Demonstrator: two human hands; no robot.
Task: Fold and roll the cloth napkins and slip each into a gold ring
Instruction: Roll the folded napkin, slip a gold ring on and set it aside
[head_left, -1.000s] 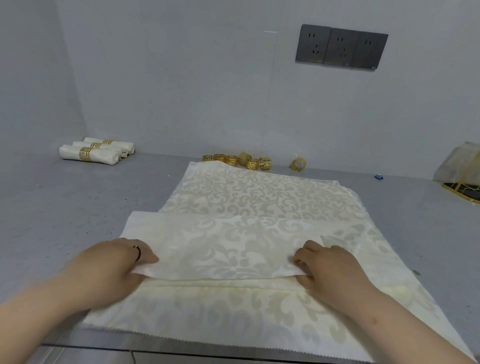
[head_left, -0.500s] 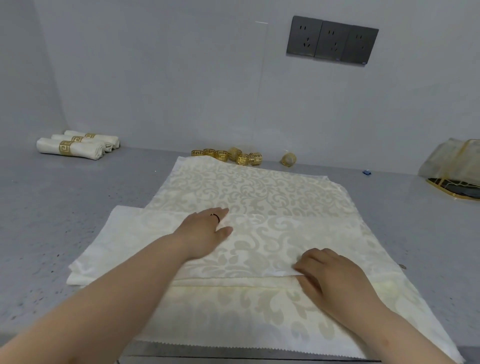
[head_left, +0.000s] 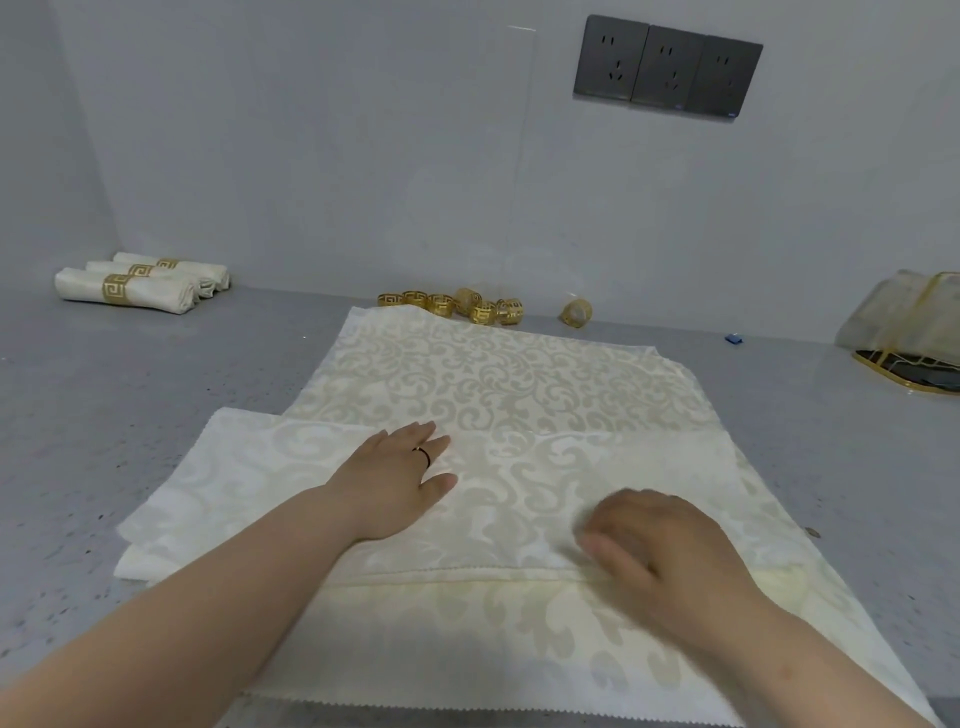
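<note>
Right then, what mattered was how the folded napkin (head_left: 519, 499) lay under my hands: its long axis ran left to right across the desk (head_left: 130, 415), a folded band resting on top of a second, spread napkin (head_left: 493, 379) that reached on toward the wall. The band's near edge, the scalloped hem, ran straight across just on my side of both hands, so I judged that any roll would have to start at one short end and travel along that axis, or else the hem would be folded away from me again.

My left hand (head_left: 397, 480) lay flat on the folded napkin, a little left of its middle, fingers straight and together, pointing toward the wall, palm down, holding nothing. A dark band sat on one finger. My right hand (head_left: 654, 545) rested palm down nearer the hem, right of the napkin's middle, and was the closer of the two to that edge. Its fingers looked bent and blurred; I could not tell whether they pinched the cloth or only pressed it.

Beyond the far edge of the spread napkin sat the loose gold rings (head_left: 457, 304), well apart from both hands. Left of those lay three finished rolled napkins (head_left: 140, 283), each in its ring.
</note>
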